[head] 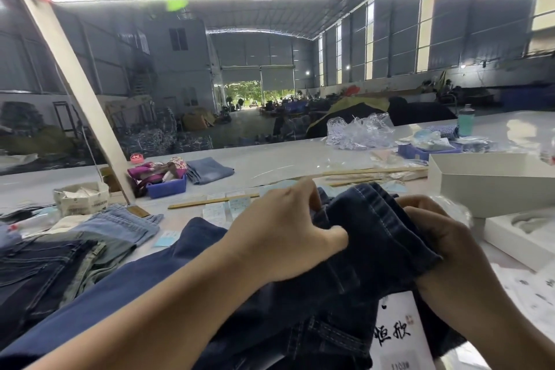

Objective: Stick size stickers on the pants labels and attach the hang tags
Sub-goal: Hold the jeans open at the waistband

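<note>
— Pants (375,237) first: what do we have between our hands?

— Dark indigo denim with pale contrast stitching, bunched into thick folds on the table (270,159) at about five o'clock from the middle of our view. The double seams run in light thread along the folded edge, and a raw, slightly frayed hem shows at the right end of the bundle.

— And our left hand (288,234)?

— It lies on top of the folds, fingers curled down into the cloth at twelve o'clock of the hand, thumb pressed against the denim on its right side. We grip the fabric there.

— Our right hand (450,252)?

— It holds the other end of the bundle, thumb over the top fold. The fingers go under the cloth, so we cannot tell how they lie beyond that they wrap the denim.

— Anything attached?

— A white hang tag (396,336) with black brush characters lies against the pants at six o'clock of the bundle, just below our right wrist. How it is fastened we cannot tell.

— Around us?

— More jeans (60,255), dark and light blue, are stacked at nine o'clock. Small pale sticker sheets (237,206) lie at twelve o'clock, just beyond our left hand, beside a thin wooden strip (210,203). A blue bin (166,188) sits at eleven o'clock, a white open box (492,186) at two o'clock.
</note>
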Demonstrator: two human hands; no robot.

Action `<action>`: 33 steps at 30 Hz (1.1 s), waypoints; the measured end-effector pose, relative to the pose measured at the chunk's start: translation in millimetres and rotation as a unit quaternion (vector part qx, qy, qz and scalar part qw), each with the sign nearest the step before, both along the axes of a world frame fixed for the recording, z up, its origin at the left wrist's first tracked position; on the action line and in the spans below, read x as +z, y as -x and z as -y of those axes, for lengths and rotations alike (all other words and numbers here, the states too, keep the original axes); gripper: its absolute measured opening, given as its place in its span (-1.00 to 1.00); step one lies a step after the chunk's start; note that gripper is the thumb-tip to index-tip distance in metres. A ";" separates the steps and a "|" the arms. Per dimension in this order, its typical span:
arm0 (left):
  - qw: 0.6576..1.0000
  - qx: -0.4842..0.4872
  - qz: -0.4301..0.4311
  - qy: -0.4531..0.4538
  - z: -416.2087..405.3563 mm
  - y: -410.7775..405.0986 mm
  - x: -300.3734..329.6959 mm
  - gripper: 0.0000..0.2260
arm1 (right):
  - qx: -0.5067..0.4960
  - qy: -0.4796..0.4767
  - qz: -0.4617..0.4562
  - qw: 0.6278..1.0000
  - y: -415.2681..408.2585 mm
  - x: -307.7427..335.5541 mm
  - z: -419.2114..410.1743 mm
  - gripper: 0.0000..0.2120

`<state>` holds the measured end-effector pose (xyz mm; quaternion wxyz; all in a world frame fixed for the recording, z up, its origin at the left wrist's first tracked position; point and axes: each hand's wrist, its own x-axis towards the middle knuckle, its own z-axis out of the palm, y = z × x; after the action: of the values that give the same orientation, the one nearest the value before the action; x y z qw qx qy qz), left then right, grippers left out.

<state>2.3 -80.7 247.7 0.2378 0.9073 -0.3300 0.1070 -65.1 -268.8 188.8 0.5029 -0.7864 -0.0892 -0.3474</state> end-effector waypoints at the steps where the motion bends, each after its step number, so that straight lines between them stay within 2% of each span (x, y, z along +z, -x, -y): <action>1: 1.000 0.005 -0.015 -0.007 2.2 0.5 1.9 -0.71 | -0.013 0.020 -0.021 0.999 0.2 1.7 1.1 -0.68; 3: 0.999 0.021 -0.041 -0.003 5.5 -0.1 7.4 -0.80 | -0.055 0.071 -0.064 0.994 2.4 3.0 3.3 -0.81; 5: 0.997 0.033 -0.067 0.020 8.2 -3.0 12.1 -0.76 | -0.095 0.096 -0.085 0.987 7.9 3.0 0.0 -0.82; 8: 0.994 0.048 -0.084 0.044 12.8 -7.0 15.7 -0.50 | -0.138 0.191 0.005 0.972 19.1 6.7 -24.8 -0.75; 11: 0.989 0.036 -0.132 0.048 21.8 -7.0 15.9 -0.37 | -0.087 0.278 0.065 0.955 18.7 6.0 -47.1 -0.58; 14: 0.972 0.010 -0.220 0.079 24.0 -6.9 14.0 -0.55 | 0.032 0.208 0.036 0.977 10.8 2.6 -51.3 -0.60; 17: 0.944 -0.009 -0.295 0.150 8.4 -13.9 11.6 -0.74 | 0.080 0.144 0.022 0.986 9.5 -7.7 -44.0 -0.52; 19: 0.911 -0.012 -0.347 0.222 -4.6 -17.7 6.1 -0.88 | 0.056 0.062 -0.002 0.996 10.8 -14.2 -38.5 -0.49; 21: 0.877 0.001 -0.370 0.306 -16.3 -22.8 0.5 -0.87 | -0.070 0.067 0.007 0.995 8.6 -20.4 -29.9 -0.51; 23: 0.860 0.033 -0.340 0.380 -26.7 -33.1 -3.4 -0.84 | -0.180 0.089 -0.003 0.980 7.2 -20.0 -22.9 -0.61; 24: 0.866 0.062 -0.299 0.396 -31.4 -39.5 -5.6 -0.84 | -0.213 0.097 -0.022 0.972 6.6 -18.2 -20.0 -0.70; 25: 0.889 0.104 -0.235 0.379 -35.4 -47.4 -7.6 -0.86 | -0.230 0.107 -0.050 0.966 5.9 -16.8 -17.8 -0.79; 27: 0.939 0.183 -0.090 0.275 -39.0 -56.8 -10.9 -0.88 | -0.246 0.139 -0.095 0.955 4.9 -15.9 -16.9 -0.90; 29: 0.964 0.186 0.010 0.190 -34.3 -52.3 -13.3 -0.83 | -0.249 0.164 -0.076 0.951 6.1 -14.2 -22.3 -0.89; 31: 0.974 0.136 0.094 0.154 -25.7 -45.8 -13.8 -0.79 | -0.240 0.191 -0.034 0.951 7.2 -8.2 -26.5 -0.86; 32: 0.975 0.111 0.130 0.145 -21.2 -42.4 -12.6 -0.83 | -0.201 0.197 -0.028 0.959 6.7 -4.5 -28.1 -0.73; 33: 0.977 0.086 0.138 0.140 -17.6 -37.4 -10.5 -0.92 | -0.121 0.171 -0.041 0.977 5.8 -0.3 -30.6 -0.60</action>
<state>39.8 -63.0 237.3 0.3041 0.8665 -0.2618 0.2968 -70.9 -238.2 188.4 0.3183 -0.8795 -0.0308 -0.3523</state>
